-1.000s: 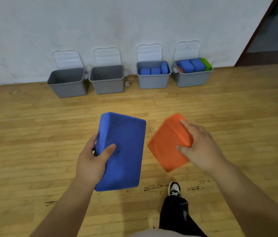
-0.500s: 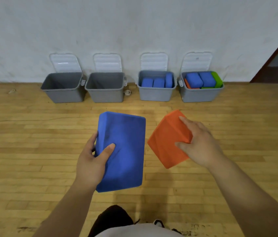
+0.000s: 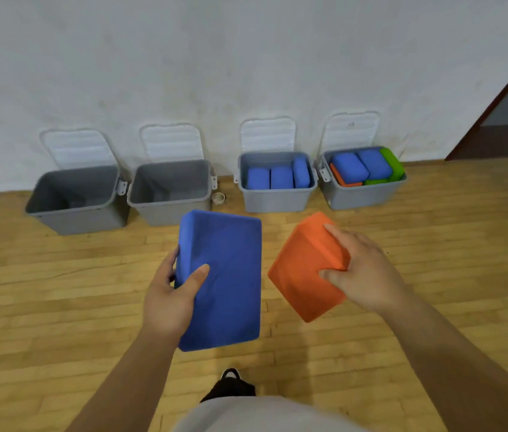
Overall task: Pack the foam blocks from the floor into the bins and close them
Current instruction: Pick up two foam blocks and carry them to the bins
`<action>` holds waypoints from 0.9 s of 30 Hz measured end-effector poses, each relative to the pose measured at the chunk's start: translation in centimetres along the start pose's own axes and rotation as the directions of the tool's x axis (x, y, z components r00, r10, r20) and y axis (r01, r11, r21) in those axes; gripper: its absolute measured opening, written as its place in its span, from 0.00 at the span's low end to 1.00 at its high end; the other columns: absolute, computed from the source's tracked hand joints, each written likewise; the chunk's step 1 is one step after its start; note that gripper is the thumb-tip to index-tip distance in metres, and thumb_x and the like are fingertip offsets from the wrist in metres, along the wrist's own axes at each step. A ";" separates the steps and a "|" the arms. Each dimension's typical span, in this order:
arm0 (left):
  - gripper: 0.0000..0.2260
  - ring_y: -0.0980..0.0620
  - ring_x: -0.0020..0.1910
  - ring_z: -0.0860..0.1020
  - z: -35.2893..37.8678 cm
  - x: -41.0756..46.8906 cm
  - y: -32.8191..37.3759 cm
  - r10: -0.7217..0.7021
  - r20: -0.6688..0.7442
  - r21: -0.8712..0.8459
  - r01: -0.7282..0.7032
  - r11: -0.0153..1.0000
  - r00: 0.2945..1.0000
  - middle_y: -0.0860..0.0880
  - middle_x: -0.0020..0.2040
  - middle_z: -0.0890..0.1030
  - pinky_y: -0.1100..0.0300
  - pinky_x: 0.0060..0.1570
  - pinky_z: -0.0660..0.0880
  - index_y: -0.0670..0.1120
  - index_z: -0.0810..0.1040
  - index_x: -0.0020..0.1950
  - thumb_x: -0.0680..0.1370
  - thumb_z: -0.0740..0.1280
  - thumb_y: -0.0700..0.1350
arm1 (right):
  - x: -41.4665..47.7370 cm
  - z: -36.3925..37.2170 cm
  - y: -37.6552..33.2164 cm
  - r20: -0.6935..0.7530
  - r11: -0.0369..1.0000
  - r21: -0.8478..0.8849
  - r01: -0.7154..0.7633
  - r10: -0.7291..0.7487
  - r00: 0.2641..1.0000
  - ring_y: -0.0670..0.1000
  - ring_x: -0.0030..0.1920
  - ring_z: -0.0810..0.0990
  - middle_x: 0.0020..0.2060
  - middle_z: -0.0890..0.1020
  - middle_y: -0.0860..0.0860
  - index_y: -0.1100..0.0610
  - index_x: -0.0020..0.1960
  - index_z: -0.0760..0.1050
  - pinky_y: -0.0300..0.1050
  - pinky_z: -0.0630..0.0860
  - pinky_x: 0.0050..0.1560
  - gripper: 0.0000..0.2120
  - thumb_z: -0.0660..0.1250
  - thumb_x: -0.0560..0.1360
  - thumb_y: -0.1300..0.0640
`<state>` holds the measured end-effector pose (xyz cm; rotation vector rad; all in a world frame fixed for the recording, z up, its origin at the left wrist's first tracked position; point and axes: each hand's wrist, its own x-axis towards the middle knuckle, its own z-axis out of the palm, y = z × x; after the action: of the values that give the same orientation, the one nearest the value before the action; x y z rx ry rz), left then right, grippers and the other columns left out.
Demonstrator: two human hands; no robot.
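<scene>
left hand point(image 3: 168, 294) grips blue block point(image 3: 224, 275), right hand point(image 3: 362, 272) grips orange block point(image 3: 302, 269), one each for carrying; bins point(image 3: 165, 210) open, likely awaiting them.

I see a bare hall or studio: pale wooden strip floor point(image 3: 59, 307), scuffed white wall point(image 3: 246, 57), 4 open grey plastic bins point(image 3: 273, 202).

Four grey bins in row against wall point(image 3: 246, 57), lids point(image 3: 170, 143) tipped back on wall, tops open from above. Leftmost bin point(image 3: 78, 216), second bin point(image 3: 170, 210): bare grey inside, full opening free. Third bin point(image 3: 274, 201): stored blue blocks point(image 3: 270, 179) across front, some room behind. Fourth bin point(image 3: 362, 196): mixed blocks point(image 3: 374, 165) stacked above rim. Tape roll point(image 3: 218, 198) on floor point(image 3: 59, 307) between second, third bin. Left hand point(image 3: 168, 294) grips blue block point(image 3: 224, 275), right hand point(image 3: 368, 269) orange block point(image 3: 302, 269); narrow gap between them.
</scene>
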<state>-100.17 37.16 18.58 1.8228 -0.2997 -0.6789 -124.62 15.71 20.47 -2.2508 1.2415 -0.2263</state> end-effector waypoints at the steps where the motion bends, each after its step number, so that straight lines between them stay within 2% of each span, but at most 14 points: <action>1: 0.29 0.53 0.52 0.81 -0.4 2.2 1.2 0.003 0.017 0.015 -0.003 1.000 1.000 0.56 0.59 0.80 0.57 0.44 0.77 0.66 0.68 0.74 0.76 0.74 0.56 | 1.5 0.0 -1.0 -0.007 1.000 0.015 -0.009 0.009 1.000 0.54 0.69 0.67 0.69 0.69 0.46 0.35 0.79 0.55 0.56 0.68 0.70 0.45 0.76 0.70 0.44; 7: 0.29 0.50 0.53 0.81 -0.7 14.3 5.1 0.024 0.059 0.107 -0.030 0.994 0.998 0.54 0.59 0.80 0.53 0.46 0.77 0.65 0.68 0.74 0.75 0.74 0.58 | 9.5 0.9 -3.7 0.009 0.999 0.028 -0.046 0.046 0.999 0.52 0.70 0.66 0.70 0.67 0.44 0.34 0.79 0.53 0.57 0.67 0.71 0.45 0.76 0.70 0.44; 14: 0.29 0.48 0.55 0.81 3.7 24.9 6.0 -0.002 0.114 0.175 -0.018 0.984 0.993 0.53 0.62 0.79 0.43 0.54 0.80 0.70 0.65 0.73 0.74 0.73 0.62 | 20.9 1.7 -3.3 0.097 0.996 0.004 -0.092 0.091 0.991 0.52 0.70 0.65 0.70 0.67 0.44 0.36 0.79 0.54 0.57 0.68 0.70 0.44 0.75 0.71 0.44; 20: 0.30 0.50 0.55 0.80 9.0 35.1 8.9 -0.036 0.040 0.174 0.028 0.984 0.999 0.52 0.63 0.78 0.51 0.50 0.78 0.67 0.66 0.75 0.75 0.72 0.59 | 35.4 2.0 -2.2 0.158 0.997 0.029 -0.076 0.070 0.985 0.50 0.67 0.68 0.71 0.66 0.43 0.35 0.79 0.52 0.56 0.71 0.67 0.44 0.75 0.72 0.45; 23: 0.31 0.47 0.58 0.79 11.5 40.3 11.2 -0.076 -0.026 0.163 0.079 0.983 0.997 0.51 0.66 0.77 0.46 0.56 0.78 0.66 0.65 0.76 0.75 0.73 0.60 | 43.7 1.2 -2.3 0.184 0.999 0.008 -0.034 0.032 0.982 0.50 0.65 0.70 0.70 0.68 0.45 0.36 0.79 0.54 0.53 0.72 0.65 0.44 0.76 0.72 0.46; 27: 0.30 0.47 0.60 0.79 14.5 46.7 14.1 -0.097 -0.089 0.101 0.105 0.989 0.991 0.52 0.67 0.77 0.41 0.59 0.78 0.66 0.68 0.74 0.74 0.74 0.60 | 54.7 0.0 -2.8 0.236 1.000 0.000 0.018 -0.017 0.972 0.50 0.65 0.70 0.69 0.67 0.45 0.34 0.78 0.53 0.57 0.74 0.64 0.45 0.76 0.71 0.44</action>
<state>-69.45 -3.20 14.31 1.9727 -0.1917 -0.6655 -92.03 -28.05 15.71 -2.2163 1.0961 0.0367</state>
